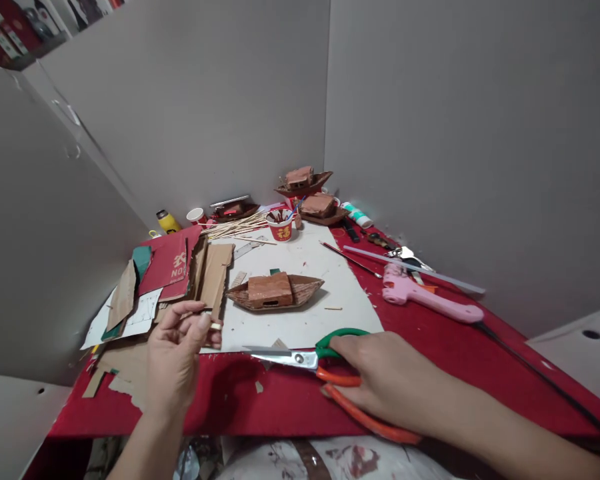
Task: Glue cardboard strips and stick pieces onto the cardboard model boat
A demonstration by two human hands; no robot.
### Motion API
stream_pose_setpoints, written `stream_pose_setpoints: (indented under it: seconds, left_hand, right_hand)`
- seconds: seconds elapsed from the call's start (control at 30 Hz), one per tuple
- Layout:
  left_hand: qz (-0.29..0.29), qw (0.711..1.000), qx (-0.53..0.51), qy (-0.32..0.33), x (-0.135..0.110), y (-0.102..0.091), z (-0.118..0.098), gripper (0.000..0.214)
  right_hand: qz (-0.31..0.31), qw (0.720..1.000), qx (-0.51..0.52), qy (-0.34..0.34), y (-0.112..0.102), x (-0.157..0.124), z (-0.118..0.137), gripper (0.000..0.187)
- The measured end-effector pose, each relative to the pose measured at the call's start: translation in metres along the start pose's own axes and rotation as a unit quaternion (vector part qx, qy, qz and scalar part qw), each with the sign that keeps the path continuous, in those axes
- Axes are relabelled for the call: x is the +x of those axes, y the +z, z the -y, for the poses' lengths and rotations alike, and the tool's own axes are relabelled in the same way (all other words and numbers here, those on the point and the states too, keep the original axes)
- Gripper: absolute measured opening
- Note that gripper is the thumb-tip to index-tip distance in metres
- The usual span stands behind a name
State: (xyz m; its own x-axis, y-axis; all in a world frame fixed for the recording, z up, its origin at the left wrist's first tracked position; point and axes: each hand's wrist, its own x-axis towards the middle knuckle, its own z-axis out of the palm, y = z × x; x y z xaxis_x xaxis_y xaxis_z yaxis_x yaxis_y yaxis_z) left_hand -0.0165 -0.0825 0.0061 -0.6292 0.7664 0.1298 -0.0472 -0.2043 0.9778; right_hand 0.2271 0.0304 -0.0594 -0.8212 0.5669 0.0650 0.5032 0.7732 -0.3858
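My right hand (387, 377) grips a pair of scissors (307, 359) by its green and orange handles. The metal blades point left over the near edge of the white sheet and look closed or almost so. Between the thumb and fingers of my left hand (180, 343) is a short pale stick (215, 327), held to the left of the blade tips. Beyond both hands, a brown model boat (273, 292) with a roofed cabin rests on the white sheet (345, 293), untouched.
Cardboard pieces (217, 267) and a red card (167, 263) are piled left. A pink glue gun (430, 300) lies right, its cable trailing toward the front. Behind stand a paper cup (280, 227), wooden sticks (240, 225) and more model boats (320, 208). Grey walls enclose the red table (290, 407).
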Motion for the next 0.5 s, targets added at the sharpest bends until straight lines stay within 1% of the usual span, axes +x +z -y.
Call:
stream_pose_setpoints:
  seconds: [0.07, 0.13, 0.23, 0.3, 0.4, 0.43, 0.5]
  left_hand:
    - [0.017, 0.998, 0.051, 0.025, 0.002, 0.003, 0.001, 0.021]
    - [0.045, 0.993, 0.107, 0.037, 0.003, 0.009, 0.006, 0.016]
    - [0.099, 0.975, 0.19, 0.068, 0.005, 0.019, 0.019, 0.01]
    - [0.124, 0.964, 0.216, 0.092, 0.006, 0.024, 0.026, 0.01]
    - [0.149, 0.957, 0.222, 0.118, 0.007, 0.029, 0.032, 0.015]
    - [0.162, 0.951, 0.227, 0.133, 0.008, 0.03, 0.032, 0.017]
    - [0.202, 0.931, 0.25, 0.171, 0.009, 0.033, 0.034, 0.022]
  right_hand:
    - [0.019, 1.0, -0.011, -0.019, 0.005, 0.005, 0.004, 0.014]
    - [0.028, 0.999, -0.005, -0.04, 0.008, 0.01, 0.008, 0.011]
    - [0.024, 0.997, 0.026, -0.065, 0.006, 0.015, 0.011, 0.017]
    - [-0.012, 0.996, 0.048, -0.071, -0.001, 0.018, 0.011, 0.021]
    - [-0.105, 0.985, 0.112, -0.077, -0.009, 0.026, 0.014, 0.024]
    - [-0.126, 0.978, 0.143, -0.082, -0.01, 0.03, 0.016, 0.023]
    - [-0.141, 0.966, 0.198, -0.093, -0.009, 0.037, 0.019, 0.016]
